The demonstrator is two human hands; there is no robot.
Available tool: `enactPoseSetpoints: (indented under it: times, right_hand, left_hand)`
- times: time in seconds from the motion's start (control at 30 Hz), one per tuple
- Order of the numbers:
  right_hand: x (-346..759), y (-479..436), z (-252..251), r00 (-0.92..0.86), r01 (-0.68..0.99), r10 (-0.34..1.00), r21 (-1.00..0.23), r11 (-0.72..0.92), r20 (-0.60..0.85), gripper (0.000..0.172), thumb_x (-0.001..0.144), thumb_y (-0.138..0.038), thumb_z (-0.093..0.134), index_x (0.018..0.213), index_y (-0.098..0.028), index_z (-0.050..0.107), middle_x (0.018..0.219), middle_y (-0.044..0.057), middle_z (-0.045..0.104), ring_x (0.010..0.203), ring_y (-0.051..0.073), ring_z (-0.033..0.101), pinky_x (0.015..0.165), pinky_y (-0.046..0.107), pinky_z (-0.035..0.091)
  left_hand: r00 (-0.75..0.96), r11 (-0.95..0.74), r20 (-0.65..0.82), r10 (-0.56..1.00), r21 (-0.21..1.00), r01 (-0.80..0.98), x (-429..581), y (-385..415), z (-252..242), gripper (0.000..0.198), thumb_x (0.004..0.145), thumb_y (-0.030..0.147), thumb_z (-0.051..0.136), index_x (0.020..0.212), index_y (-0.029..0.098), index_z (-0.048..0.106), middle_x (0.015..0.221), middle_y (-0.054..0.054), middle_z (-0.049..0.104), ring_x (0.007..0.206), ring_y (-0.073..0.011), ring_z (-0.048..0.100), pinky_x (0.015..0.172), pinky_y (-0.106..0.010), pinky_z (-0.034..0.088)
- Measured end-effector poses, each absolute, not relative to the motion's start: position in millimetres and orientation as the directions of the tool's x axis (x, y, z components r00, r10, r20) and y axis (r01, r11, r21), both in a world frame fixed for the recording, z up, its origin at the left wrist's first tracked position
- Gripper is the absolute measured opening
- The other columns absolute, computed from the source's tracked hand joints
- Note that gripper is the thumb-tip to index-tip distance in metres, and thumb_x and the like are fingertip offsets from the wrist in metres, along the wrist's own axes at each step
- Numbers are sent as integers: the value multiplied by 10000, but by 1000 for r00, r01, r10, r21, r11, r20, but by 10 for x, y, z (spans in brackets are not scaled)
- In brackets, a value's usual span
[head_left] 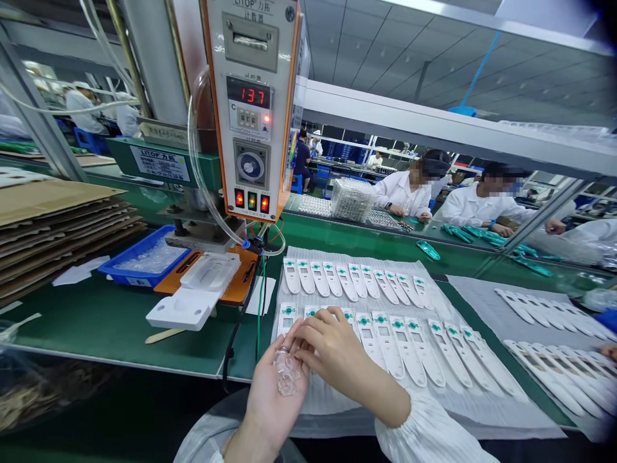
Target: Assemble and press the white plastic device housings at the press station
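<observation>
**Clear pieces in left palm, right hand close over them**

We see a loose heap of clear plastic pieces [288, 373] lying in our left hand [272, 402], palm up and cupped, the heap running roughly along the palm. Our right hand [335, 357] reaches across from the right, bent fingers close above the heap; whether it pinches a piece, we cannot tell. Both hands sit over the near edge of a white sheet [332, 411] bearing rows of white plastic strips [388, 344], at the front edge of the green workbench [96, 328].

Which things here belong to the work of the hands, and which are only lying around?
Work: left hand holding clear plastic pieces; right hand; white plastic cases.

Lying around: blue tray; cardboard sheets; wooden stick.
</observation>
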State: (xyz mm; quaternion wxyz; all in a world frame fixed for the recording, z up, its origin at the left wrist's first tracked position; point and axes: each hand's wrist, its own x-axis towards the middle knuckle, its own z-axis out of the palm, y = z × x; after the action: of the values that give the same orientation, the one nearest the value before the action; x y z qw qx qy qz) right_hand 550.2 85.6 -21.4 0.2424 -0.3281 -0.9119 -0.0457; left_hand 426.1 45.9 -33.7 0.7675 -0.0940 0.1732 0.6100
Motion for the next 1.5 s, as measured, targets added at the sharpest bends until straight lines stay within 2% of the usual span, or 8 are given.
enactPoseSetpoints:
  times: [0.23, 0.5, 0.63, 0.83, 1.0, 1.27, 1.4, 1.5]
  right_hand:
    - [5479, 827, -253, -610, 607, 676, -304, 734, 413, 48, 838, -217, 701, 831, -241, 660, 869, -37, 656, 845, 147, 490, 772, 319, 328]
    - [5429, 837, -261, -625, 571, 695, -398, 718, 356, 62, 830, -211, 708, 860, -239, 661, 895, -51, 666, 878, 122, 511, 799, 288, 343]
    - [5458, 876, -198, -630, 541, 702, -461, 703, 332, 95, 804, -200, 734, 815, -232, 645, 866, -65, 674, 866, 123, 519, 816, 292, 333]
    - [5528, 935, -182, -656, 632, 649, -188, 752, 385, 95, 836, -162, 666, 761, -198, 620, 790, -18, 647, 815, 152, 487, 826, 342, 309]
    - [5542, 938, -159, -729, 611, 573, -22, 792, 374, 101, 885, -167, 596, 797, -203, 629, 796, -6, 643, 813, 158, 477, 823, 348, 315]
    - [5555, 1002, -63, -782, 538, 530, -76, 840, 326, 99, 896, -224, 615, 807, -203, 653, 813, -16, 665, 826, 147, 493, 804, 325, 329]
    - [5521, 1270, 69, -686, 646, 677, -204, 735, 268, 96, 889, -280, 638, 831, -218, 682, 858, -13, 695, 885, 148, 540, 852, 326, 311]
    - [5404, 1551, 90, -616, 741, 761, -178, 648, 204, 95, 877, -272, 642, 827, -219, 704, 895, 3, 714, 931, 167, 558, 870, 341, 297]
  left_hand:
    - [215, 235, -441, 872, -9, -972, 4284, 493, -275, 426, 987, 168, 321, 1380, 92, 467, 892, -98, 740, 630, -75, 676, 565, -131, 526]
    - [200, 232, -442, 875, 17, -973, 4274, 485, -263, 401, 980, 144, 307, 1301, 83, 539, 666, -26, 684, 608, -97, 684, 596, -153, 547]
    - [202, 240, -433, 879, 35, -970, 4256, 498, -303, 400, 973, 143, 315, 1300, 101, 542, 764, -61, 725, 689, -122, 712, 586, -171, 553]
    - [139, 226, -471, 871, 132, -965, 4245, 489, -343, 435, 977, 162, 338, 1391, 90, 452, 1138, -177, 705, 983, -196, 710, 789, -261, 592]
    - [131, 235, -481, 867, 161, -959, 4243, 472, -326, 443, 976, 169, 351, 1405, 110, 446, 1265, -181, 644, 1069, -200, 677, 825, -254, 582]
    - [130, 210, -479, 868, 117, -971, 4244, 502, -390, 459, 975, 154, 344, 1425, 93, 411, 1212, -190, 672, 954, -175, 715, 731, -235, 595]
    - [80, 179, -498, 864, 155, -971, 4200, 484, -388, 480, 967, 162, 336, 1434, 61, 382, 1210, -206, 669, 1036, -233, 693, 823, -338, 608]
    - [68, 177, -498, 865, 175, -969, 4156, 441, -345, 490, 971, 192, 318, 1444, 79, 374, 1229, -195, 663, 1081, -250, 672, 832, -355, 610]
